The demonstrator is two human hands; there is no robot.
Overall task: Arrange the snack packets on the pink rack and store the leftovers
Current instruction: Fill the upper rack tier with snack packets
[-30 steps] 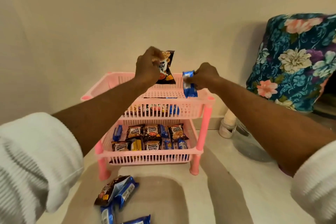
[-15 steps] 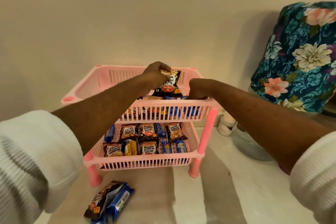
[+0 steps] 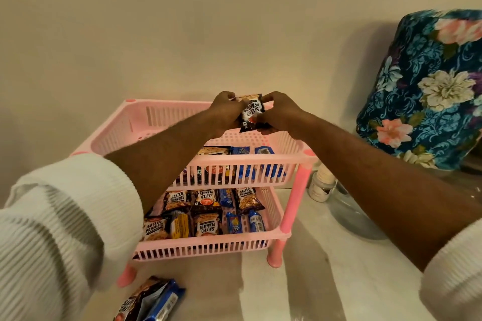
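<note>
both hands, left hand (image 3: 226,112) and right hand (image 3: 277,112), pinch a peanut packet (image 3: 252,112) over the pink rack (image 3: 161,122) top shelf's back edge. lower shelf full, top partly filled; spare packets (image 3: 150,300) on floor unstored.

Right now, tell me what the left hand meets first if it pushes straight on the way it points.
Most likely the rack's back wall, then the room wall; the left hand holds the peanut packet, though depth is unclear.

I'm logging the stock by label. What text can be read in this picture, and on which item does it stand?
"SALTED PEANUTS", upside down: dark packet held by left hand and right hand over the pink rack.
"SALTED PEANUTS": five lower-tier packets, e.g., two upside down.
Blue packets, yellow packet, top-tier packets, loose packets on the floor, white jar: print too small or blurred.
</note>
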